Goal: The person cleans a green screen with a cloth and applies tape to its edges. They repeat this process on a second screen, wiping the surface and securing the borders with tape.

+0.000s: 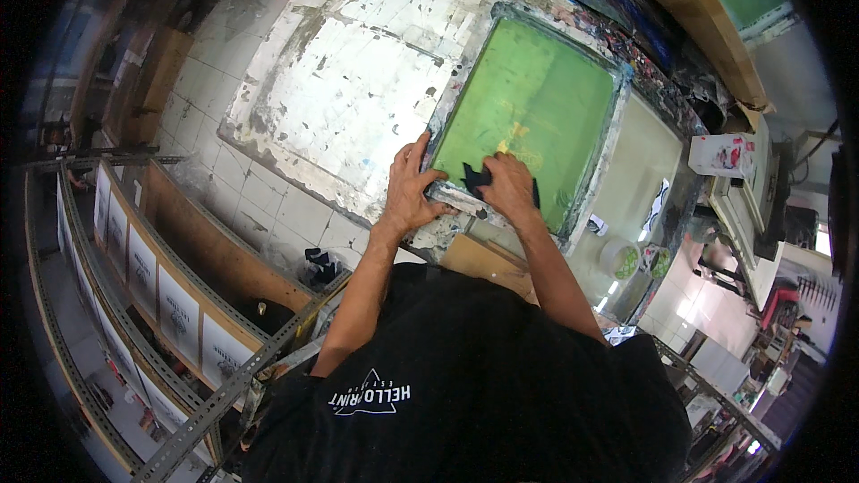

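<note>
Largest of all, a broad white table [349, 98], chipped and stained, with brown shelving [192, 215] off to the left. On the table, toward the right, a green screen [537, 80] in a scuffed, pale-edged frame. Beside it on the right, a glossy pale panel [651, 148]; close to the dark shirt, a flat brown board [483, 261]. At the frame's near-left corner, the left hand [412, 192], fingers spread apart and resting on the edge, gripping nothing. Over the near part of the green mesh, the right hand [510, 186], fingers bent and closed on a dark cloth [475, 178], pressed to the mesh and partly hidden under the palm. On the glossy panel, a small clear tub [617, 258].
</note>
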Demonstrator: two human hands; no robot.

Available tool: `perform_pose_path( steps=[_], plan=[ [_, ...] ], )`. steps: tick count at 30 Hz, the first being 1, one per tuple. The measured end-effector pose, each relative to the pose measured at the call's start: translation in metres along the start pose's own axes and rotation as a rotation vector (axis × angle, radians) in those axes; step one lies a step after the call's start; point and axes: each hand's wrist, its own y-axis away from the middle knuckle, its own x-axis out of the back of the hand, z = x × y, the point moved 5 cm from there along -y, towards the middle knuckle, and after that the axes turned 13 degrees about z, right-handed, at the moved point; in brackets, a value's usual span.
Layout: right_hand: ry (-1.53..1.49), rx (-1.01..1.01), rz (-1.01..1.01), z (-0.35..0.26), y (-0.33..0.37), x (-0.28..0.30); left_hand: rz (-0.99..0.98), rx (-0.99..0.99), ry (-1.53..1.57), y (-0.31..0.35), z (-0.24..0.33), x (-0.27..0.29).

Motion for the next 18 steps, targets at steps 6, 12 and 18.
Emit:
perform_pose_path(
  steps=[6,12,18],
  plan=[
    [-0.209,0.036,0.043,-0.014,-0.004,-0.022,0.042,0.102,0.041,-0.005,0.003,0.001],
    [-0.383,0.084,-0.259,-0.044,-0.036,-0.053,0.079,0.068,0.068,-0.005,0.002,0.003],
    [-0.438,0.12,-0.329,-0.014,-0.024,-0.051,0.031,0.062,0.03,-0.005,0.005,0.002]
  ],
)
